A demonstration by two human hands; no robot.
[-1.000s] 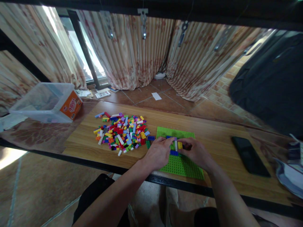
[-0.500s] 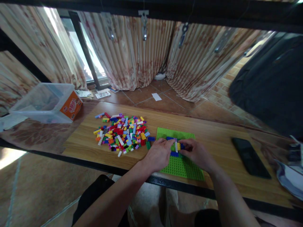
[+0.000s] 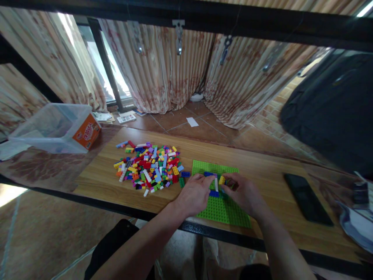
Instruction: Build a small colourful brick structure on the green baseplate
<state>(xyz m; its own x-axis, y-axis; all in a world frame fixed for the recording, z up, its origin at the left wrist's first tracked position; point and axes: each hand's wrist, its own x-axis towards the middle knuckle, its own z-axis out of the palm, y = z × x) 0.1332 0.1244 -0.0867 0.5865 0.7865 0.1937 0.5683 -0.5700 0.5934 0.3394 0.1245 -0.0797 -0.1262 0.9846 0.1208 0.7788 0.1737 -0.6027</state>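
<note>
A green baseplate lies on the wooden table near its front edge. On it stand a few joined bricks: blue ones, a white one and a yellow brick. My left hand rests on the plate's left side, fingers touching the blue and white bricks. From the right, my right hand pinches the yellow brick with its fingertips. A heap of several loose coloured bricks lies to the left of the plate.
A clear plastic box with an orange label stands at the far left. A black phone lies on the table at the right. Dark fabric hangs at the upper right; curtains and tiled floor are behind the table.
Both hands stay on the small build on the baseplate, fingers shifting slightly. The view has tilted a little, so everything sits slightly lower in the picture.
</note>
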